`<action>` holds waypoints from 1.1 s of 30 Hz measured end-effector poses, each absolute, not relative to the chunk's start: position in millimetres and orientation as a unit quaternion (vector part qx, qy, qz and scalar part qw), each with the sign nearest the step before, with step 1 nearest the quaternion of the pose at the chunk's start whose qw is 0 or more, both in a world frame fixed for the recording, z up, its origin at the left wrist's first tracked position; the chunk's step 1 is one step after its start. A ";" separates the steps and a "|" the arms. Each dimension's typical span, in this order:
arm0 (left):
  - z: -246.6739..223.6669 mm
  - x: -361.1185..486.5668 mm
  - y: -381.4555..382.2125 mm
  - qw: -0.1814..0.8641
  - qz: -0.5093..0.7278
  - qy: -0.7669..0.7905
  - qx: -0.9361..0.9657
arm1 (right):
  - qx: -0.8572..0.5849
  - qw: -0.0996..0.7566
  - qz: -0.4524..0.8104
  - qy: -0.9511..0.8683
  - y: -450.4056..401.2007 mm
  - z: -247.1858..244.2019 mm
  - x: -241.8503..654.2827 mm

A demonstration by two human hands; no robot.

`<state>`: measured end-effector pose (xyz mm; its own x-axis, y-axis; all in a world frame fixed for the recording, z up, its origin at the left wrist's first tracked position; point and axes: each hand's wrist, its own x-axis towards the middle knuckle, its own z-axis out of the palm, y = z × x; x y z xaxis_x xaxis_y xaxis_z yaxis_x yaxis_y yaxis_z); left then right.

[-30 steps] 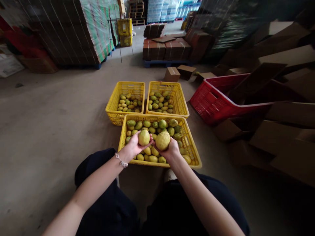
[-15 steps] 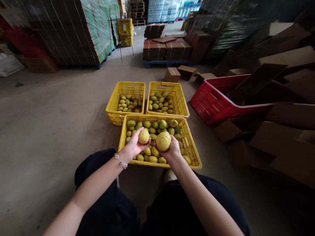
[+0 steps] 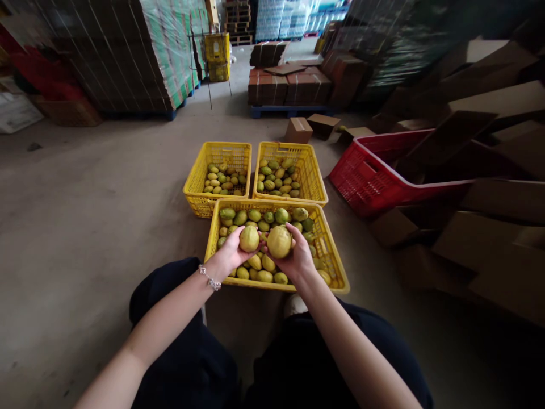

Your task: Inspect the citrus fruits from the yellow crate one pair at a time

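Above the near yellow crate (image 3: 338, 267), each of my hands holds one yellow-green lemon-like fruit. My left hand (image 3: 230, 253), with a bracelet at its wrist, is closed around the smaller fruit (image 3: 249, 238). The larger, rounder fruit (image 3: 280, 241) rests in my right hand (image 3: 301, 258), with the thumb along its side. The two hands are close together, fingertips nearly meeting between the fruits. Below them, many green and yellow fruits (image 3: 264, 276) lie in the near crate, partly hidden by my hands.
Two more yellow crates, a left one (image 3: 193, 184) and a right one (image 3: 317, 182), stand just beyond, with similar fruits inside. A red crate (image 3: 361, 176) sits to the right among loose cardboard boxes (image 3: 472, 238). Stacked cartons (image 3: 289, 88) on a blue pallet stand farther back.
My right hand has turned the larger fruit and shifted it slightly left, its thumb now higher on the side. The smaller fruit has turned a little in my left hand.
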<state>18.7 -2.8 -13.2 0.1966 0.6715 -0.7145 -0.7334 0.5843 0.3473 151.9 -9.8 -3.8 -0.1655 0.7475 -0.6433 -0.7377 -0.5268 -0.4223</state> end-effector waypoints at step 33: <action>-7.7 15.8 -1.7 0.742 0.512 0.424 -0.082 | -0.498 0.469 0.729 0.014 -3.7 -16.6 150.7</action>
<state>15.8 -1.7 -7.7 0.1146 0.6912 -0.7135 -0.8297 0.4616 0.3139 150.7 -3.7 -16.6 -0.0641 0.6694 -0.7401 -0.6976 -0.5604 -0.4464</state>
